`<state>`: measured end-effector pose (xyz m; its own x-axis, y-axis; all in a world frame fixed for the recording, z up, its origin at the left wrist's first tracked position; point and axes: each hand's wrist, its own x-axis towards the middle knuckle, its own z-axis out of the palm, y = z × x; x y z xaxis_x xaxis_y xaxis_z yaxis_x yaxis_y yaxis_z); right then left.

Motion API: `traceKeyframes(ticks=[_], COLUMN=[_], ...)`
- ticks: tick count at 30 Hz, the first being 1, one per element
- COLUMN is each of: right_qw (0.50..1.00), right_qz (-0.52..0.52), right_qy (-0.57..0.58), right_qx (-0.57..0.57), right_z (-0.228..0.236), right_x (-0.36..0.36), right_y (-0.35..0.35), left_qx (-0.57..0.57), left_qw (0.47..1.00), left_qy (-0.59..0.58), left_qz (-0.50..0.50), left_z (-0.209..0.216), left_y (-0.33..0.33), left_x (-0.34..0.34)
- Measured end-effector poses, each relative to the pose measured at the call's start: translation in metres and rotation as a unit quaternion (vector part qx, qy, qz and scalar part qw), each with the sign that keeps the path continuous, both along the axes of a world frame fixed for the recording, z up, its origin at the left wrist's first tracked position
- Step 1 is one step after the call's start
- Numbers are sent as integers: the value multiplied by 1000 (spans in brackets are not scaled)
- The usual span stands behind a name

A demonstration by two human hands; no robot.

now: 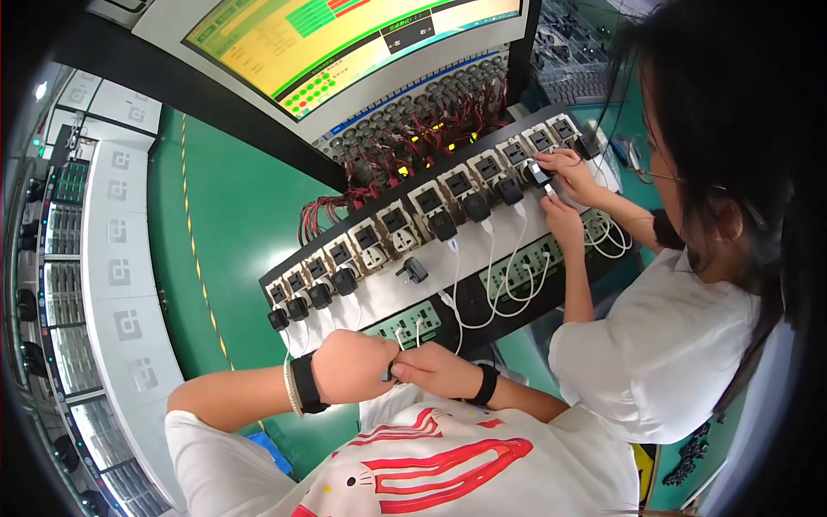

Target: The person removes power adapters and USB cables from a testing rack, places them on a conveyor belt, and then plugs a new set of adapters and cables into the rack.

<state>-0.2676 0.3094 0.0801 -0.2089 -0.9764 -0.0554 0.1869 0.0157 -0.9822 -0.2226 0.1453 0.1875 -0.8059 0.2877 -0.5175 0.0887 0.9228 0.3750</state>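
Observation:
Close to my body, my left hand (351, 366) and my right hand (438, 369) meet in front of the socket board. Both are closed, fingers curled, around a small dark piece (388, 373) that is mostly hidden between them. Just beyond them lies a green port panel (428, 317) with white cables plugged in. A loose black power adapter (414, 270) rests on the white board. Behind it runs a slanting row of sockets (398, 228), several holding black adapters (442, 225) with white cables.
On the right, a co-worker's hands (568, 177) hold a black adapter (538, 173) and a white cable plug. White cables (491, 293) loop over a second green port panel. A lit screen (345, 52) stands above red and black wires (413, 159). White cabinets (121, 258) line the left.

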Motion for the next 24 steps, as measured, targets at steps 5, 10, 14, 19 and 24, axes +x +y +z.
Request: traceKeyframes(ticks=[5, 10, 14, 19, 24], right_qw=[998, 994, 993, 992, 949], right_qz=[-10, -91, -32, 38, -246], right_qy=[-59, -56, -110, -113, -172], right_qx=[-20, 11, 35, 32, 100], right_z=[17, 25, 26, 41, -18], right_x=[19, 30, 35, 30, 15], right_y=[3, -4, 6, 1, 29], left_qx=[22, 41, 120, 83, -195], left_qw=[997, 996, 984, 988, 955], left_qy=[-28, -67, -130, -127, 66], left_qz=[-64, -33, 0, 8, 213], left_z=[26, 19, 21, 43, 48], left_y=[-6, -17, -15, -13, -85], left_x=[-5, -7, 6, 19, 29])
